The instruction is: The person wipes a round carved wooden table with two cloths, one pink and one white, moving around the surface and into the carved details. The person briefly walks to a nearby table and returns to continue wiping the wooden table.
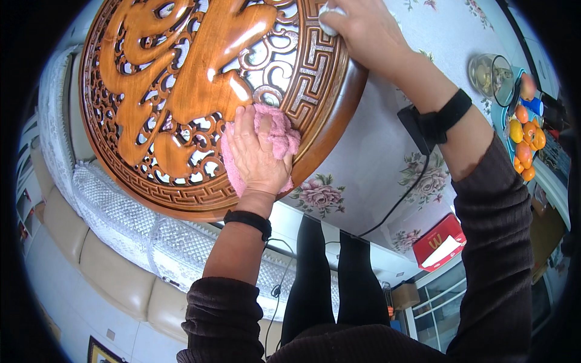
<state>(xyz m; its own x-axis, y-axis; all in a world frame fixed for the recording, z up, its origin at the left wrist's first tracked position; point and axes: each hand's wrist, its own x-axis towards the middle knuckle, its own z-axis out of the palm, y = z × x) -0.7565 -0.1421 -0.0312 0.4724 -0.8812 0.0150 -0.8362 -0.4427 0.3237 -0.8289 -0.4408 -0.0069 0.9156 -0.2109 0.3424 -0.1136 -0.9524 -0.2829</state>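
A round carved wooden panel [195, 68] with a large raised character, openwork scrolls and a fretwork border fills the upper left. My left hand [256, 152] presses a pink fluffy cloth [283, 134] onto the panel's lower right part, over the carving and the border. At the top of the picture my right hand [352, 22] is at the panel's right rim, its fingers closed on a white cloth or tissue [332, 20]. The fingertips of this hand are partly cut off by the picture's edge.
A floral tablecloth [386, 149] lies under the panel. To the right stand a glass bowl [483, 77] and a tray of oranges [526, 145]. A red tissue box [438, 242] is near the table's edge. A cable hangs from my right wrist. A sofa [113, 258] stands at left.
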